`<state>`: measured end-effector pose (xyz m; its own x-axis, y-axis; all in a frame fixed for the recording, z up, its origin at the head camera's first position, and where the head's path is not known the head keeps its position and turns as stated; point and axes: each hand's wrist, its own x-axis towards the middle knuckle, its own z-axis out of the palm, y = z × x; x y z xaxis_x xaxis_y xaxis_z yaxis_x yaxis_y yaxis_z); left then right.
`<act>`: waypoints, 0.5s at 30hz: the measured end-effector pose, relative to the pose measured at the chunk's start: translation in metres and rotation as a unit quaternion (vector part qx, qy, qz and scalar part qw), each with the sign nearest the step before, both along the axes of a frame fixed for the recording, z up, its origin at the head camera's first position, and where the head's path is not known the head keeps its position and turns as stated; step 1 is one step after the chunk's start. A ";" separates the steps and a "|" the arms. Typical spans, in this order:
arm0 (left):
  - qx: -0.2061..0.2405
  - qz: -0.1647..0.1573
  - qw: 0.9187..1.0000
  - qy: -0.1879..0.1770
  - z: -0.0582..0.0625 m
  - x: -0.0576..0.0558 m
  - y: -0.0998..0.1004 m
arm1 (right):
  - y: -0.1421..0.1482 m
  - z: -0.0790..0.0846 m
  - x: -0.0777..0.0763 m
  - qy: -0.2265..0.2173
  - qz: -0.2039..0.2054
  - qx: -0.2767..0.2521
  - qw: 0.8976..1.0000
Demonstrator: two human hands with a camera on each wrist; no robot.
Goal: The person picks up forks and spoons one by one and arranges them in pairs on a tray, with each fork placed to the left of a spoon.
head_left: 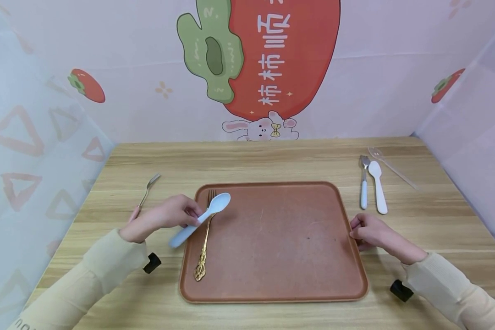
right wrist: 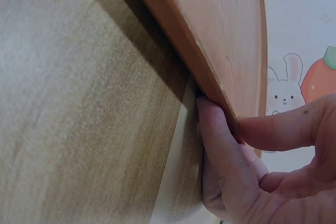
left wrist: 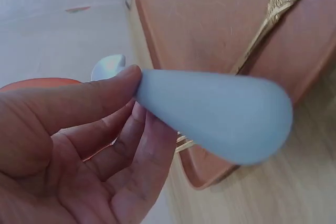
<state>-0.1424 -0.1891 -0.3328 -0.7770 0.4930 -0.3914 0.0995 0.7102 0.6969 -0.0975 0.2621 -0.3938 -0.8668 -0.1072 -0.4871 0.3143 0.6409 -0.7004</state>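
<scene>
My left hand (head_left: 176, 211) pinches a light blue spoon (head_left: 219, 202) by its handle, over the left edge of a brown tray (head_left: 272, 243). The spoon's bowl points away and to the right; its thick handle (left wrist: 220, 114) fills the middle of the left wrist view. Beneath the spoon, a gold fork (head_left: 206, 238) with an ornate handle lies along the tray's left side, its tines toward the back. At the tray's right edge, my right hand (head_left: 370, 231) grips the rim between thumb and fingers, as the right wrist view (right wrist: 236, 150) also shows.
Left of the tray, a small fork with a pink handle (head_left: 142, 197) lies partly behind the left forearm. To the right lie a blue-handled fork (head_left: 364, 183), a white spoon (head_left: 378, 188) and a clear plastic utensil (head_left: 392, 167). A printed cloth backs the wooden table (head_left: 156, 153).
</scene>
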 end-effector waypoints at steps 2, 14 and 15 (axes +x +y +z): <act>0.016 0.009 1.000 -0.023 -0.001 0.000 0.002 | 0.000 0.000 -0.001 -0.004 -0.001 0.003 1.000; 0.094 0.040 0.990 -0.095 -0.008 0.007 0.017 | 0.000 0.000 -0.003 -0.018 -0.002 0.010 1.000; 0.098 0.045 0.989 -0.098 -0.008 0.007 0.019 | 0.000 0.000 -0.003 -0.018 -0.003 0.009 1.000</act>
